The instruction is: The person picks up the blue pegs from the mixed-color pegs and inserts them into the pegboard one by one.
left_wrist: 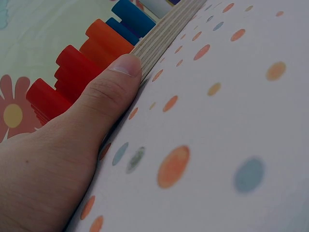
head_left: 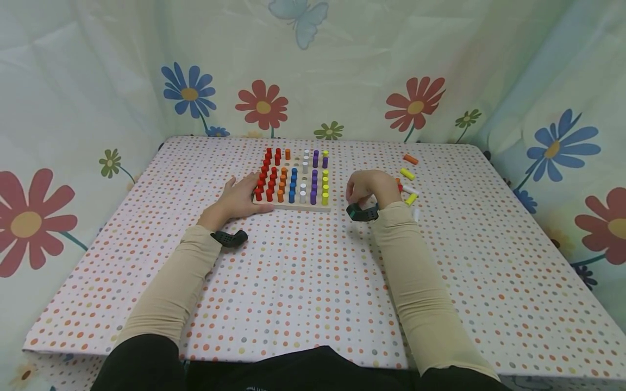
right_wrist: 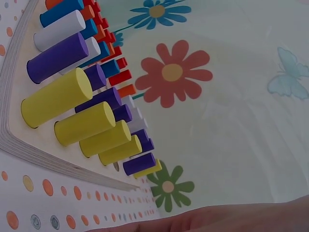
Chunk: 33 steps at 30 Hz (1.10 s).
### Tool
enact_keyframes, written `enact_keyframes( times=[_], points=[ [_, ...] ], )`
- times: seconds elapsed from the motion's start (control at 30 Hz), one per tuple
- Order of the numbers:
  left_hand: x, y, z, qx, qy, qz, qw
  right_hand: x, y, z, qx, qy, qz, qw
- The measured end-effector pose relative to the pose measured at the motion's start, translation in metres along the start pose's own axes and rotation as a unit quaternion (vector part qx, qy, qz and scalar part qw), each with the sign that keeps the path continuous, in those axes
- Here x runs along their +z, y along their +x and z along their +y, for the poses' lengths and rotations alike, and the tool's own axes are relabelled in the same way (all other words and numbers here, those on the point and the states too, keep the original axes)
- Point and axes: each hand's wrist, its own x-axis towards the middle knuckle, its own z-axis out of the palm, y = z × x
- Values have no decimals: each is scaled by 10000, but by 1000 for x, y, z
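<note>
My left hand rests at the left front corner of a wooden pegboard. Its straight thumb presses along the board's front edge, while the other fingers lie by the left side. Rows of red pegs, orange pegs, blue pegs, white pegs, purple pegs and yellow pegs stand in the board. A few bare holes show among them. Just right of the board, my right hand bends downward; its fingertips are hidden, so I cannot tell whether they hold a peg.
Loose pegs lie to the right of and behind the right hand: an orange peg, a yellow peg, a white peg, another yellow peg and others partly behind the wrist. The dotted tablecloth meets a flowered curtain at the back.
</note>
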Motion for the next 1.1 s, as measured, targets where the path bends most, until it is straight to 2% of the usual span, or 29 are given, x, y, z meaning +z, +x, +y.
enact_keyframes(
  times=[0.17,0.4,0.57,0.77,0.93,1.1],
  points=[
    [0,0,1,-29,4,-27,10000,-1,0,1,-41,58,12,10000],
    [0,0,3,-49,2,-60,10000,-4,-2,5,-529,167,276,9981],
    [0,0,4,-82,15,-73,9999,-5,-1,5,-758,108,981,9922],
    [-2,-3,3,-20,13,-5,10000,-7,-1,-3,-917,281,1850,9780],
    [-4,-3,4,0,-28,-2,10000,-8,0,-10,-1005,552,2357,9650],
    [-4,-3,4,6,-29,-29,10000,-7,0,-13,-909,579,2704,9567]
  ],
)
